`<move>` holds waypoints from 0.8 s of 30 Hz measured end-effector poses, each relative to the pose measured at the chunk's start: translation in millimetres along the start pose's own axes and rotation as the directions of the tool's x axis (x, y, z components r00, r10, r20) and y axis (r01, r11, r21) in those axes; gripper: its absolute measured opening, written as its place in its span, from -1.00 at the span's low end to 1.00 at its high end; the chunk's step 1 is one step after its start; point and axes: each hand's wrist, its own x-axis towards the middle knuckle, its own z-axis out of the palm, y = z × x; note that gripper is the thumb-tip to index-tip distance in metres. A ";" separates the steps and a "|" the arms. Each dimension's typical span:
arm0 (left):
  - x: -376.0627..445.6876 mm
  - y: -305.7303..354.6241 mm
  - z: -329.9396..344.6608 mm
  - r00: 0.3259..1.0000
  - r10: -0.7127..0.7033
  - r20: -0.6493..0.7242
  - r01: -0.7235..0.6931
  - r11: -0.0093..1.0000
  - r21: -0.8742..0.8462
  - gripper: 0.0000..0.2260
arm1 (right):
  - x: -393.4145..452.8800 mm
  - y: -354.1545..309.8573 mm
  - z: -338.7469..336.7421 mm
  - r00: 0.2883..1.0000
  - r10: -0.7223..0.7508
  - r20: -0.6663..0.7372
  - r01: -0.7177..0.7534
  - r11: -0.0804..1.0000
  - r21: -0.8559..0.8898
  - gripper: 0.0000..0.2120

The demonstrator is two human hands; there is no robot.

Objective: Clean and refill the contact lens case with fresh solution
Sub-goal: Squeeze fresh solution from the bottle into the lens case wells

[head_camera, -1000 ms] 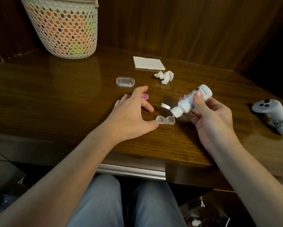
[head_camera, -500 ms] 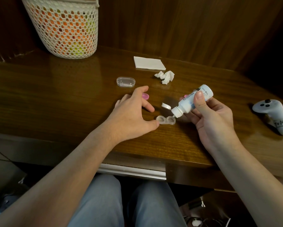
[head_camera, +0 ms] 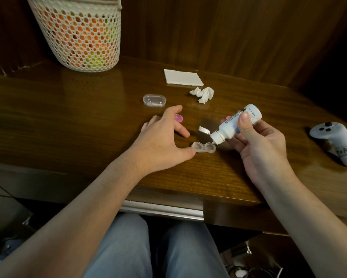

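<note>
The clear two-well lens case (head_camera: 203, 147) lies open on the wooden desk (head_camera: 68, 127). My left hand (head_camera: 162, 141) rests on the desk with relaxed fingers, its thumb tip touching the case's left end. My right hand (head_camera: 257, 145) grips a white solution bottle (head_camera: 236, 125), tilted down to the left, its nozzle just over the right well and its flip cap hanging open. One pink cap (head_camera: 178, 118) lies behind my left fingers. A second pink cap (head_camera: 228, 117) peeks out behind the bottle.
A clear oval plastic lid (head_camera: 154, 100) lies behind my left hand. Further back are a folded white tissue (head_camera: 183, 77) and a crumpled tissue (head_camera: 202, 93). A white mesh basket (head_camera: 78, 35) stands at the back left, and a grey controller (head_camera: 336, 143) lies at the right.
</note>
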 end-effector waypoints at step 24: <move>-0.9 0.0 -0.5 1.000 -0.005 0.001 0.005 1.000 -0.010 -0.10 | -3.1 -5.1 4.7 0.999 0.036 -0.032 -0.036 0.999 0.014 -0.55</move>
